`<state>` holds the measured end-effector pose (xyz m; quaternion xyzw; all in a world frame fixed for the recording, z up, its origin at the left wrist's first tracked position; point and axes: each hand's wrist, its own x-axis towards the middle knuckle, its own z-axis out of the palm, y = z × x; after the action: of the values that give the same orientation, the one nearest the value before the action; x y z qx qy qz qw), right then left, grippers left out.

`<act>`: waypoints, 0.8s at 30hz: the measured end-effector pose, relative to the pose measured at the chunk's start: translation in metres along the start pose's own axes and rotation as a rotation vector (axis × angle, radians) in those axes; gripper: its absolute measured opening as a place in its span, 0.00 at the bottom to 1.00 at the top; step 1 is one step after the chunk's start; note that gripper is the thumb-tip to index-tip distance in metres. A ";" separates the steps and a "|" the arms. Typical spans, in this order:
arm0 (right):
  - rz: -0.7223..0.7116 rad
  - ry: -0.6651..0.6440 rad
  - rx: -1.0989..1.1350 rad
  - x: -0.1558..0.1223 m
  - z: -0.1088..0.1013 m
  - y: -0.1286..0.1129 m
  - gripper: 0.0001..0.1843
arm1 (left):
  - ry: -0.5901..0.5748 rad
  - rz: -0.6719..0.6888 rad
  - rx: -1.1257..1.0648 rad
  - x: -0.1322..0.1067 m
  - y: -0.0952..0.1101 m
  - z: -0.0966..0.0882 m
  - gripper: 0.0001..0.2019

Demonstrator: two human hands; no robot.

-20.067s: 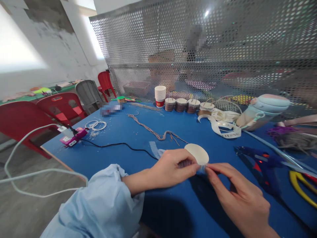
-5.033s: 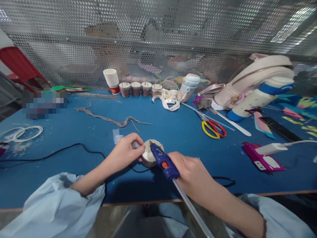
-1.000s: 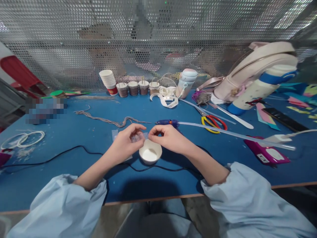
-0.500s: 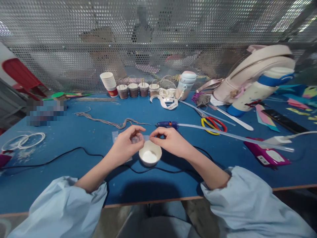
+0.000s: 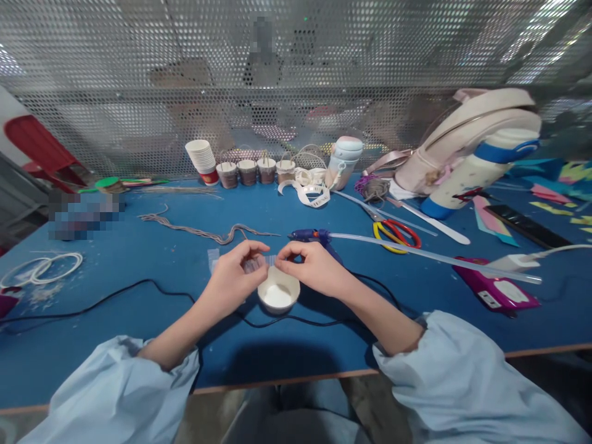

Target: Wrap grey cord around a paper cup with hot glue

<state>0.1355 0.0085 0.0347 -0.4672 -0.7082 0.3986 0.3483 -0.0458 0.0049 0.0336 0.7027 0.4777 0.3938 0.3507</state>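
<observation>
A white paper cup (image 5: 278, 298) stands on the blue table, its open mouth towards me. My left hand (image 5: 239, 271) is at the cup's far left, with fingers curled and thumb near the rim. Across from it, my right hand (image 5: 309, 265) pinches thumb and fingertips together at the far right of the rim. Whatever lies between the fingertips is too small to make out. Behind the hands shows part of a clear plastic piece (image 5: 213, 258). Just beyond my right hand lies a blue glue gun (image 5: 308, 235) with a long glue stick (image 5: 416, 248) in it.
Stacked paper cups (image 5: 201, 161) and several brown-wrapped cups (image 5: 247, 172) line the mesh. Grey cord (image 5: 198, 228) lies left of centre. To the right are scissors (image 5: 395, 235), a magenta power strip (image 5: 494, 290), a bottle (image 5: 483, 172) and a bag (image 5: 462, 132). A black cable (image 5: 296, 319) crosses in front.
The view has shifted slightly. Both hands stay at the cup's far rim, and the right fingertips have shifted a little closer to the left hand.
</observation>
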 end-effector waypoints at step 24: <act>-0.066 0.061 -0.206 -0.003 0.005 0.007 0.04 | 0.033 0.005 0.087 -0.003 -0.006 0.004 0.09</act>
<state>0.1351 0.0067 0.0258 -0.4890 -0.7495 0.2976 0.3326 -0.0451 0.0035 0.0263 0.7120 0.4981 0.3852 0.3109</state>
